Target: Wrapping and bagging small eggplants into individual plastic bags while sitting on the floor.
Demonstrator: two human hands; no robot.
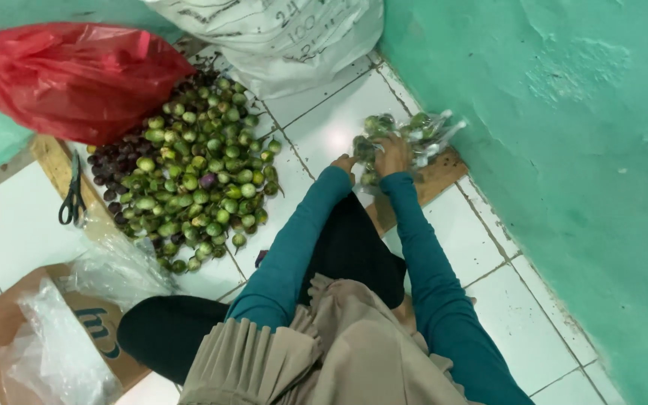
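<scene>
Under both hands, the left hand [345, 163] and right hand [394, 154] curl their fingers around a clear bag of small green fruits [406, 133] on the white tiles. Beyond the fingers stands the green wall [549, 112].

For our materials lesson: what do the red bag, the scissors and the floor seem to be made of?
Red bag: thin plastic film, glossy, with crinkled folds. Scissors: dark handles, probably plastic; blades likely metal, too small to confirm. Floor: glazed white ceramic tile, shiny, with dark grout lines. The hands hold a clear, shiny plastic pack.
</scene>
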